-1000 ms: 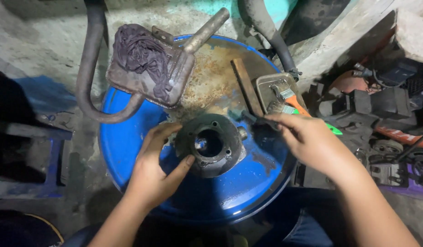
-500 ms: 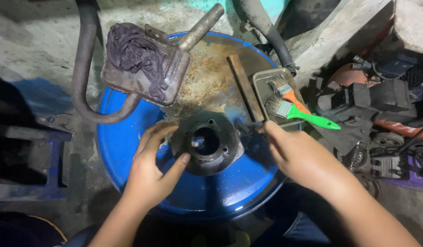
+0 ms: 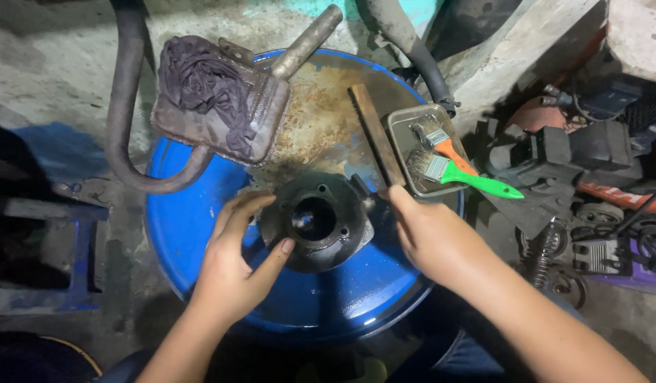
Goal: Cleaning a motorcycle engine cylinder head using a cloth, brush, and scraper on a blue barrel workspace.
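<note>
At the far left, a curved dark pipe (image 3: pixel 125 142) was seen running from a rusty metal box (image 3: pixel 221 106), on which a crumpled dark rag (image 3: pixel 196 78) lay. Both rested on the upper left of a blue drum lid (image 3: pixel 193 227), which served as the surface. The left hand (image 3: pixel 232 266) was laid against the left side of a dark round metal engine part (image 3: pixel 317 221) that sat near the middle of the lid. Its fingers (image 3: pixel 239 213) were held loosely spread and curved around the part's rim, the thumb pressed to the lower edge. To the right, the right hand (image 3: pixel 431 237) was placed just beside the part; its fingers were curled under and hidden, so it could not be told whether anything was pinched. A flat brown metal strip (image 3: pixel 376 135) ended at that hand. Further right, a shallow metal tray (image 3: pixel 399 124) was seen holding an orange-handled brush (image 3: pixel 441 142) and a green-handled brush (image 3: pixel 470 177).
</note>
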